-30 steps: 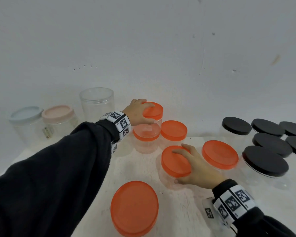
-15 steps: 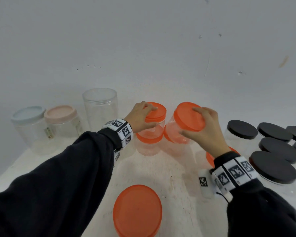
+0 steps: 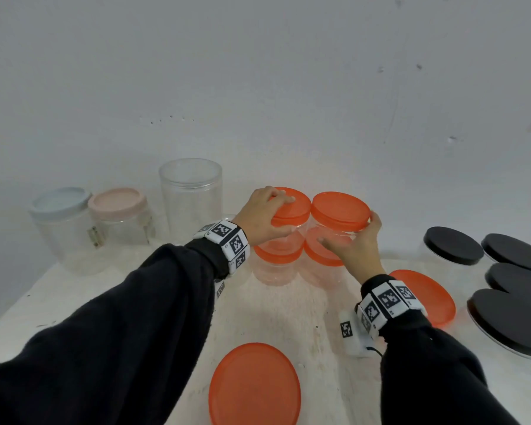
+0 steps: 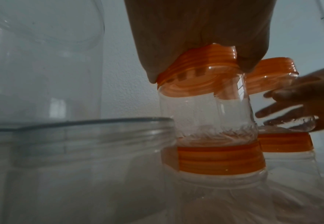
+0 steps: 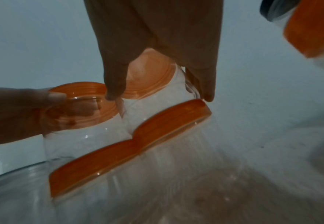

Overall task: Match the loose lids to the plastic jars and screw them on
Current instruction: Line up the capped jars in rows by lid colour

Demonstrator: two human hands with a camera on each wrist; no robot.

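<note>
Two small clear jars with orange lids stand side by side at the back, each over another orange-lidded jar. My left hand (image 3: 284, 214) grips the lid of the left upper jar (image 3: 295, 207), which rests on the lower jar's lid (image 3: 278, 256); the left wrist view shows this jar (image 4: 205, 109) under my palm. My right hand (image 3: 348, 231) holds the right upper jar (image 3: 339, 211) by its body and lid rim. Its base is at the lid (image 5: 172, 121) of the jar below. I cannot tell if they touch.
A tall open clear jar (image 3: 190, 194), a pink-lidded jar (image 3: 117, 204) and a blue-lidded jar (image 3: 60, 200) stand back left. Orange-lidded jars sit in front (image 3: 255, 384) and at right (image 3: 423, 296). Several black-lidded jars (image 3: 454, 245) fill the right side. The wall is close behind.
My right hand lifted an orange-lidded jar from mid-table and carried it back onto the second orange-lidded jar beside the left stack. My left hand stayed on its jar.
</note>
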